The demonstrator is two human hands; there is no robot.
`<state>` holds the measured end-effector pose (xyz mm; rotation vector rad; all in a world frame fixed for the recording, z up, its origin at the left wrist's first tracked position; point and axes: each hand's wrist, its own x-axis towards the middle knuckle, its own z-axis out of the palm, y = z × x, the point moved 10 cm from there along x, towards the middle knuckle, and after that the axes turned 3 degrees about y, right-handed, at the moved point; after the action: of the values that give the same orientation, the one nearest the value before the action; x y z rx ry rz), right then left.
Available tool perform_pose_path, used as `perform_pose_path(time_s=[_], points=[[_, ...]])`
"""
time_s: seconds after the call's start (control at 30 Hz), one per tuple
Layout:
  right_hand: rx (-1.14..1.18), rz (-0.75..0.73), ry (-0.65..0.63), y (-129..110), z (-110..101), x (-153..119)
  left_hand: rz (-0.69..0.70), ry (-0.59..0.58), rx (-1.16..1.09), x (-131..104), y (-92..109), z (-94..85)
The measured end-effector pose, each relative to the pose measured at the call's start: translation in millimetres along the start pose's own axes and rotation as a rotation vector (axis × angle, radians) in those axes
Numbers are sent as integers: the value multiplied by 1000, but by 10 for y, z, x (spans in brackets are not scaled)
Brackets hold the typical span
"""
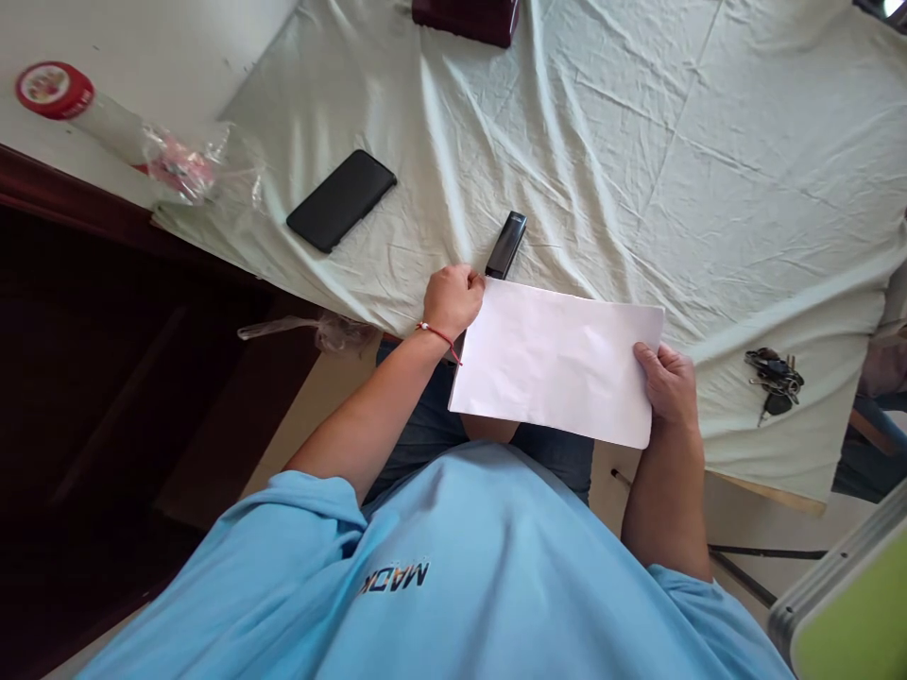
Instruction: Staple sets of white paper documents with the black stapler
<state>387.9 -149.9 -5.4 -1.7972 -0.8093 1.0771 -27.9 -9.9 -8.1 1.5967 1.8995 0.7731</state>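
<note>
White paper sheets (pixel 556 364), blank on the side facing me, are held over my lap at the table's near edge. At their upper left corner my left hand (pixel 453 300) is closed, its fingertips pinching the paper. My right hand (pixel 666 382) grips the right edge, thumb on top and fingers hidden underneath. Just beyond the paper's top edge lies a slim black object (pixel 507 244), which looks like a stapler.
A black phone (pixel 342 200) lies left on the pale tablecloth (pixel 602 142). Keys (pixel 776 381) rest at the right. A red-lidded jar (pixel 55 90) and clear plastic wrapping (pixel 188 168) are far left. A dark red box (pixel 468 19) stands at the back.
</note>
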Motion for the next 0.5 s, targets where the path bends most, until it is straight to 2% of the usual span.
perform_pose_path(time_s=[0.13,0.23,0.37,0.5], points=[[14,-15,53,-5,-78,-10,-49,-4,8,-37,23,10],[53,-3,88,11,-124,-16,-30,23,-32,-78,31,3],[76,15,103,49,-138,-6,126,87,-71,-175,61,0],[83,6,99,85,-138,14,265,115,11,-289,103,31]])
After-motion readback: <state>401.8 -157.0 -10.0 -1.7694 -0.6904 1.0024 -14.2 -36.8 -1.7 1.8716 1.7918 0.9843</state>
